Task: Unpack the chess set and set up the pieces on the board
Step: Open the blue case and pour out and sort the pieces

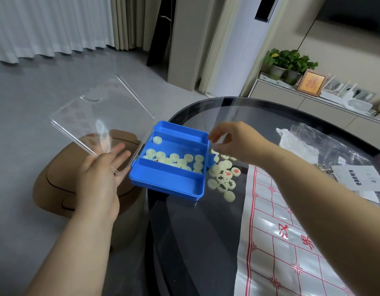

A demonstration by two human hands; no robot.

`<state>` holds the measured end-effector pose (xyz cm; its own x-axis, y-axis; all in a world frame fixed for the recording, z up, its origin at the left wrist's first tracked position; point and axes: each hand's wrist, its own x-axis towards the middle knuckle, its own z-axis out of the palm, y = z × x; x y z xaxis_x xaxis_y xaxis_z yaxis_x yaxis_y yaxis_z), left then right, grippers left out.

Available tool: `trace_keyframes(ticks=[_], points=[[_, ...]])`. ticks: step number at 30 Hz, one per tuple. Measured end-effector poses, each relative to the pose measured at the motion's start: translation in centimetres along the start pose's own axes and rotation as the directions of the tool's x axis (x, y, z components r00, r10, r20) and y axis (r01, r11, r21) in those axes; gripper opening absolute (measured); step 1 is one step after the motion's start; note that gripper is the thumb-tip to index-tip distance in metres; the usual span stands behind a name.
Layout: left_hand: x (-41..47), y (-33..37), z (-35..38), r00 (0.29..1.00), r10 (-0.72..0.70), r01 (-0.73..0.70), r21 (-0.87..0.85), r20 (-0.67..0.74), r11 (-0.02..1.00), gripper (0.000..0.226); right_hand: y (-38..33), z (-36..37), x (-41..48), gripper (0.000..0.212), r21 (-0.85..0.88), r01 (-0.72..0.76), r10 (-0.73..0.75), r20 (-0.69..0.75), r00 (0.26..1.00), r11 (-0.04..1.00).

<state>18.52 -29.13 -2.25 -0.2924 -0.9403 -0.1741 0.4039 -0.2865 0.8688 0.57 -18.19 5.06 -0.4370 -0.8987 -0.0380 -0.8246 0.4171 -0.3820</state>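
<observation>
1. A blue plastic box (163,184) with 3 compartments sits tilted at the left edge of a round dark glass table (195,242), its left end overhanging that edge.
2. Its clear plastic lid (95,116) stands swung open to the left, off the table.
3. The left hand (99,178) lies against the lid's near edge, fingers straight and spread, grasping nothing.
4. The right hand (238,144) is at the box's far right corner, fingers curled; it is blurred, so I cannot tell whether they grasp anything.
5. Cream round pieces (174,159) lie in the middle compartment.
6. A heap of loose cream discs (224,178), some with red or black characters, lies on the table just right of the box.
7. A white plastic board sheet (281,242) with a red grid lies toward the table's near right edge.
8. A clear plastic bag (308,142) and a white paper leaflet (355,178) lie near the right edge.
</observation>
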Motion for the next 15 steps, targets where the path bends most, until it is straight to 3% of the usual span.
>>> trace_keyframes(ticks=[3, 6, 15], points=[[-0.1, 0.0, 0.1, 1.0, -0.006, 0.006, 0.008, 0.002, 1.0, 0.027, -2.2, 1.1, 0.9, 0.032, -0.144, 0.097, -0.072, 0.168, 0.983, 0.985], [-0.2, 0.0, 0.1, 1.0, -0.009, 0.009, -0.001, 0.003, 1.0, 0.024, -2.9, 2.7, 2.3, 0.042, -0.32, 0.088, 0.011, 0.297, 0.955, 0.943], [-0.1, 0.1, 0.1, 1.0, -0.016, 0.016, -0.017, -0.016, 1.0, 0.024, -3.5, 4.1, 4.1, 0.028, -0.408, 0.145, -0.022, 0.292, 0.956, 0.901]])
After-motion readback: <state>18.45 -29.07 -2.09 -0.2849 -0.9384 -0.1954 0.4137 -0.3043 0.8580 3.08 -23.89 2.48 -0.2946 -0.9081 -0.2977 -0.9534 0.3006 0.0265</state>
